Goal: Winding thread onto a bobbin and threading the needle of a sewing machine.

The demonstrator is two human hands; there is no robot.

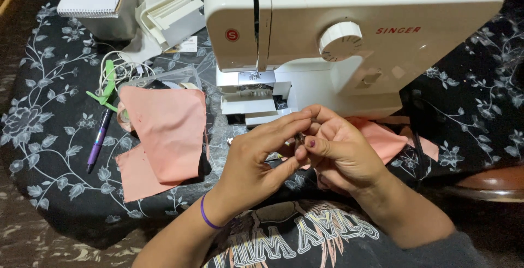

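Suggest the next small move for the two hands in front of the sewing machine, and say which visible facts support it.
Probably carry the small metal part up to the open bobbin bay. The left hand and right hand pinch it together just in front of the white sewing machine, whose lower front stands open below the needle. What the part is cannot be told for sure.

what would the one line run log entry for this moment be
left hand: pinching small metal part | right hand: pinching same part | sewing machine: behind hands | pink fabric: left on table
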